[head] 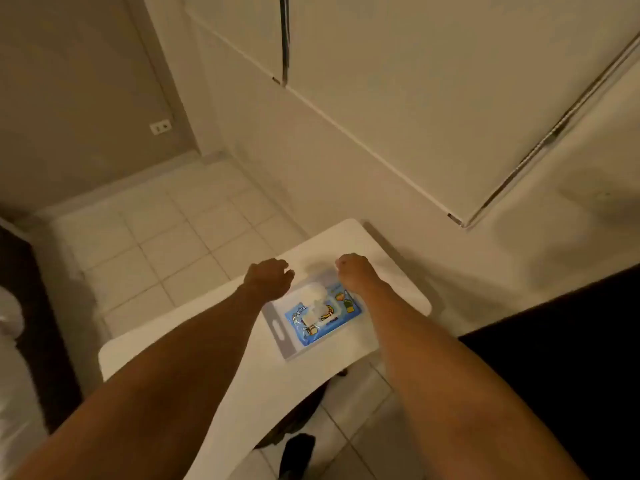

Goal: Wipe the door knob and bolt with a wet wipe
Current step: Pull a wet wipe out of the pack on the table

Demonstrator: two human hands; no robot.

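Two bare hands reach over a white table (194, 348). On it lies a blue wipe pack (323, 315), flap open, one wipe sticking up. Left hand (268, 277) hovers just left of the pack, fingers loosely curled, holding nothing. Right hand (353, 268) is at the pack's far edge; its grip I cannot tell.

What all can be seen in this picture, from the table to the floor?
Table: one, white, centre, under both hands.
Pack of wet wipes: one, blue with a white lid, on the table between the forearms.
Floor tiles: many, pale, left of the table.
Wall socket: one, white, low on the left wall.
Cupboard doors: white, behind the table.
Left hand: one, fingers curled, over the table beside the pack.
Right hand: one, fingers curled, at the pack's far end.
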